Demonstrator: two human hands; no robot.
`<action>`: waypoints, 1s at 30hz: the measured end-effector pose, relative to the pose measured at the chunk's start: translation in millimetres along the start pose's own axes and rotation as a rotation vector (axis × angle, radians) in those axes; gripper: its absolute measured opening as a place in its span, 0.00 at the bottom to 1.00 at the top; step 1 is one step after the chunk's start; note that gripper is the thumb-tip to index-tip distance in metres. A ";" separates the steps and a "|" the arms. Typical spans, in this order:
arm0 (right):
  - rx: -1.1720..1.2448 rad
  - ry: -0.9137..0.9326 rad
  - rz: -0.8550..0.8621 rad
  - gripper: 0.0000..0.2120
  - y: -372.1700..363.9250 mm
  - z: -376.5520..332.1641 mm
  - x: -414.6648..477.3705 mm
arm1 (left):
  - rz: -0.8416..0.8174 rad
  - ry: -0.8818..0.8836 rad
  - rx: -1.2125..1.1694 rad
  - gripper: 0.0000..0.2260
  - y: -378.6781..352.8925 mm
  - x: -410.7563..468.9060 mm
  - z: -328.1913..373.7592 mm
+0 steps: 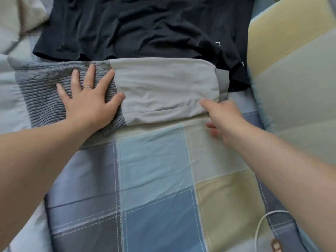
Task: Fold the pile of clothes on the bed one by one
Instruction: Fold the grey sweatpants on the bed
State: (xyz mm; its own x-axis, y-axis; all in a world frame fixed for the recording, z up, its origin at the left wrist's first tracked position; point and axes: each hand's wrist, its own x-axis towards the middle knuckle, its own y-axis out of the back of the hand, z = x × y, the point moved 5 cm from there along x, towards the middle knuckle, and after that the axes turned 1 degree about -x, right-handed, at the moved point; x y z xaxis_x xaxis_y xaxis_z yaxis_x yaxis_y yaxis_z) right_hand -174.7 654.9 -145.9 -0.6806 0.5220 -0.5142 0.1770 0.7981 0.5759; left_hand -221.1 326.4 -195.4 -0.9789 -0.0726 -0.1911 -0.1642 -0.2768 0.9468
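Blue-green checked bedspread (154,160) (white cable (256,235) lower right) bears clothes (163,91).

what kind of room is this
Most likely a bedroom: a checked quilt spread out as bedding, a matching pillow at the right, and clothes such as a dark T-shirt laid out on the quilt.

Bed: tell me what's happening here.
A person is working on a grey garment laid across the checked bedspread. The left hand presses flat on its ribbed end, fingers spread. The right hand is at the lower right edge of the smooth light-grey part; blur hides whether it grips. A dark shirt lies spread out just behind.
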 end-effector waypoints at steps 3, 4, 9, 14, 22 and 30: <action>0.310 -0.268 -0.073 0.19 -9.8 7.5 6.5 | -0.098 -0.081 -0.043 0.32 -1.1 -32.8 6.9; 0.400 -0.276 -0.065 0.20 -14.0 3.2 10.5 | -0.110 -0.108 -0.048 0.31 -5.3 -49.2 10.9; 0.573 -0.245 0.013 0.26 -21.2 -17.5 21.0 | -0.110 -0.213 -0.019 0.24 -27.7 -81.3 28.5; 0.578 -0.063 0.109 0.22 -6.4 -41.5 8.1 | -0.316 -0.168 -0.099 0.24 -24.8 -64.9 24.5; 0.186 0.508 -0.032 0.14 0.6 -122.8 -109.8 | -0.524 0.265 -1.258 0.24 80.5 -93.3 27.4; -0.451 0.825 -0.735 0.30 -115.3 -171.5 -260.7 | -0.489 0.316 -1.735 0.31 177.0 -122.4 -43.3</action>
State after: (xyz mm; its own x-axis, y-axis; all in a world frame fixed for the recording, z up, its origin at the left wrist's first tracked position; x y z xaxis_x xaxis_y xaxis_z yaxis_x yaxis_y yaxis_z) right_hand -139.6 375.1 30.8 -0.7951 -0.4987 -0.3452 -0.5997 0.5611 0.5705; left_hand -125.1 244.8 -15.6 -0.7969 0.2099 -0.5665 0.1030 -0.8768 -0.4698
